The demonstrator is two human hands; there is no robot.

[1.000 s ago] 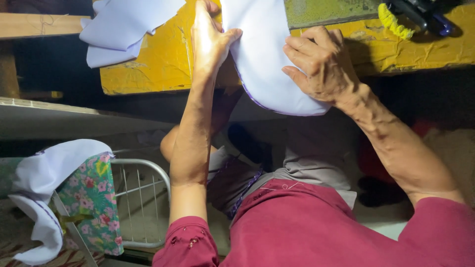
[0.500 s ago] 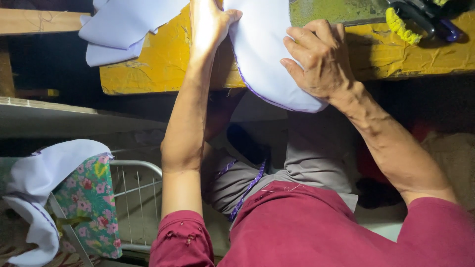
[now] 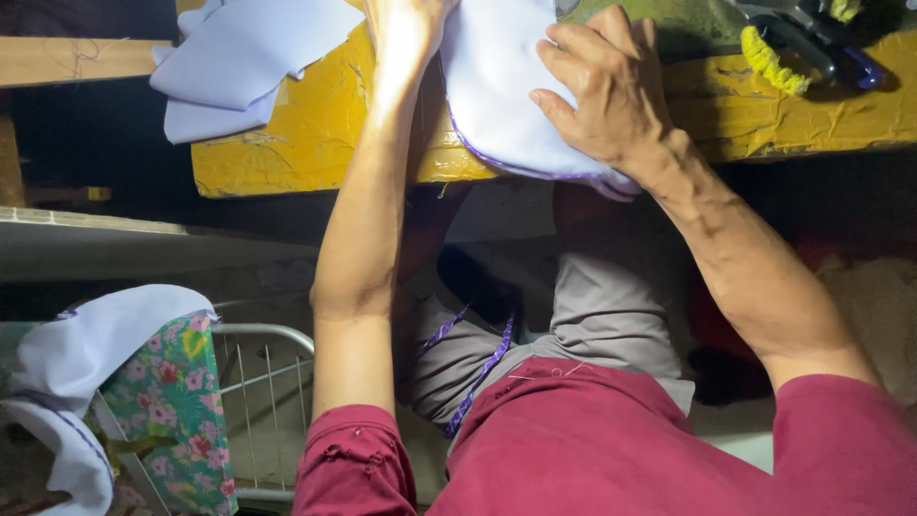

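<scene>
Fingers [image 3: 573, 72] of the right hand [image 3: 611, 96] lay curled and pressed flat on the white cloth [image 3: 497, 96], pinning it without pinching it. The left hand [image 3: 406, 29] at 11 o'clock rested beside it on the same cloth; its fingers ran off the top edge, so I could not tell whether they gripped.

The cloth lay on the yellow desk [image 3: 315, 124], its purple-trimmed hem [image 3: 535, 170] hanging just over the near edge at 12 o'clock. To guide it well, both palms would have had to keep it taut and flat, with the hem feeding evenly and the fingers spread.

At 10 o'clock more white pieces [image 3: 248, 57] sat on the desk. At 1 o'clock lay dark tools with a yellow coil [image 3: 764, 62]. Down at 8 o'clock, white and floral fabric [image 3: 162, 401] draped a wire basket [image 3: 267, 382]. Purple tape [image 3: 482, 373] trailed over the lap.
</scene>
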